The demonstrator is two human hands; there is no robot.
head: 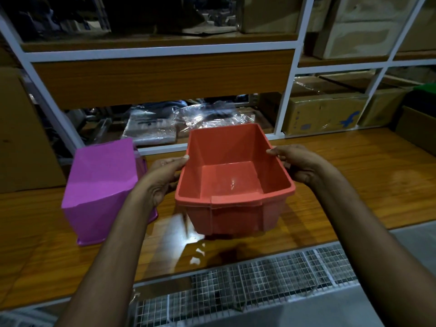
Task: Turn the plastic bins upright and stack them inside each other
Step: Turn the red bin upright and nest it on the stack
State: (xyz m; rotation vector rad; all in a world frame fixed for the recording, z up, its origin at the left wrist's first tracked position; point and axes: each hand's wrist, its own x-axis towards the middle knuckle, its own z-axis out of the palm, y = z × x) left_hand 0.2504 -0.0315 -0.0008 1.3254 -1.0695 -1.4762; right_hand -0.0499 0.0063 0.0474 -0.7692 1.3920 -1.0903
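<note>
Shelf contents (151,132) blur darkly behind the red bin (232,175).

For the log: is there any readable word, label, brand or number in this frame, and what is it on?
"f": a blue stylised letter, printed on the cardboard box on the shelf at right.
Small dark prints on the same box: too blurred to read.
Dark strip on the plastic-wrapped package: unreadable.
Red bin and purple bin: no text visible.

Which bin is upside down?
The purple bin, base up on the table. The red bin is open side up, held by the left hand and right hand.
</note>
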